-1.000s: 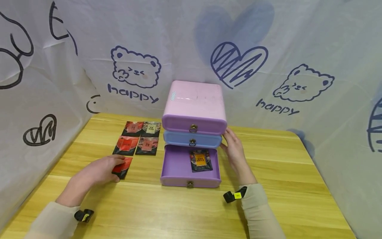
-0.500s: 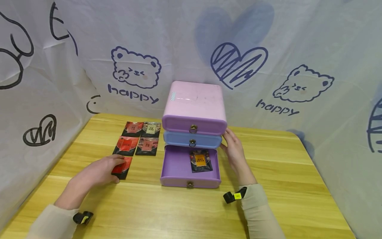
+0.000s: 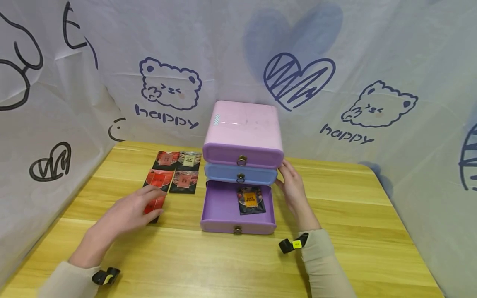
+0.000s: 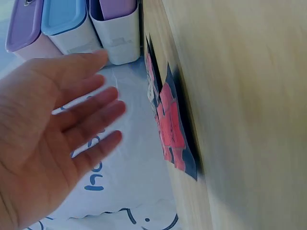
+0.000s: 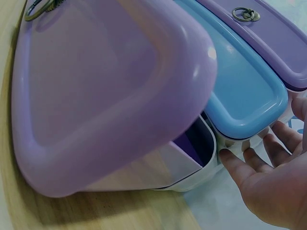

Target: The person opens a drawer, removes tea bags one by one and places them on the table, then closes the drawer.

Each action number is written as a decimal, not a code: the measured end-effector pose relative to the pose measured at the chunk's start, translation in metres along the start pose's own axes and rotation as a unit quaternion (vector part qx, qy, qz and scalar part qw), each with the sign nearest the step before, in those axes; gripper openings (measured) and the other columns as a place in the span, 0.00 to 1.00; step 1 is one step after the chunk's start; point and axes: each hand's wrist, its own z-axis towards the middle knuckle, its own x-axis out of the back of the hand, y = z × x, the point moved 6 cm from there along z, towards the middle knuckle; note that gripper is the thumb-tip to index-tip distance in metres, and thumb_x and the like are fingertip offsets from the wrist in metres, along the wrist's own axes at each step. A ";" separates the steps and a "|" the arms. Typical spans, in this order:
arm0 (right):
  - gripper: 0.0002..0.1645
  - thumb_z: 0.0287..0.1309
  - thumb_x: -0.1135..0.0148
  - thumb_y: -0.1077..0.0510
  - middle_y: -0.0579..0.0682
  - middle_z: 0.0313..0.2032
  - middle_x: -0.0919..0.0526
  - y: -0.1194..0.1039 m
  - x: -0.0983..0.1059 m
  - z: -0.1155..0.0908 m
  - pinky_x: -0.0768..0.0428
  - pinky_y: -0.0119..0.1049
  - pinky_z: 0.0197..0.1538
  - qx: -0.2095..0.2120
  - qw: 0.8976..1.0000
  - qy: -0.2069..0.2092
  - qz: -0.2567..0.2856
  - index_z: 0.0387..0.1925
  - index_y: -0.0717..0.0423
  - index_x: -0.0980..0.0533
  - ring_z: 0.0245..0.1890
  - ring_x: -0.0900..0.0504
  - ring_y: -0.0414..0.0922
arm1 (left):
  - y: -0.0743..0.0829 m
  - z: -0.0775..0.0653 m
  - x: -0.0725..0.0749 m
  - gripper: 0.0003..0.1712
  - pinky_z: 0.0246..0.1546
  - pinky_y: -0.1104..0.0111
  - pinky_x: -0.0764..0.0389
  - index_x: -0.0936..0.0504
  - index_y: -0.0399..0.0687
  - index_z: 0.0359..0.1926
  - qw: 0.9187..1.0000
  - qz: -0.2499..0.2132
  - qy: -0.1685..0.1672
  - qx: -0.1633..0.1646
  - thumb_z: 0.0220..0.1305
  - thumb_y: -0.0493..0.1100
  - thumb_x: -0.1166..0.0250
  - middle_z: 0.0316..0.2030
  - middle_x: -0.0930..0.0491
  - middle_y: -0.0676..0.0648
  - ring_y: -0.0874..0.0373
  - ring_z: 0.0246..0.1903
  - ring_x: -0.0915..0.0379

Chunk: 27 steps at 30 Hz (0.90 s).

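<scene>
My left hand (image 3: 128, 213) hovers over a red and black sachet (image 3: 154, 203), partly hiding it. In the left wrist view, a gap separates the spread fingers of that hand (image 4: 62, 120) from the flat sachets (image 4: 173, 132), and nothing is in the palm. My right hand (image 3: 293, 188) rests against the right side of a small drawer cabinet (image 3: 247, 126), its fingers extended in the right wrist view. The cabinet's bottom purple drawer (image 3: 220, 227) is pulled out. Inside lies a black sachet with an orange label (image 3: 251, 199), toward the right.
Several more sachets lie flat left of the cabinet, among them a red one (image 3: 159, 179) and one with a pale label (image 3: 189, 160). The blue middle drawer (image 3: 223, 174) and purple top drawer (image 3: 216, 154) are closed. A printed cloth (image 3: 238, 49) hangs behind the wooden table (image 3: 354, 231).
My left hand has let go of the front red sachet and lifted, shifting slightly right over it. The right hand and the pulled-out drawer stay as they were.
</scene>
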 end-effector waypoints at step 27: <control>0.28 0.80 0.51 0.51 0.50 0.74 0.32 -0.001 -0.001 -0.001 0.28 0.49 0.72 -0.001 1.000 -0.001 0.004 0.74 0.55 0.31 0.75 0.34 0.46 | 0.051 0.035 0.006 0.23 0.53 0.50 0.16 0.17 0.49 0.60 0.996 -0.009 0.073 -0.055 0.65 0.44 0.26 0.57 0.19 0.49 0.49 0.55 0.19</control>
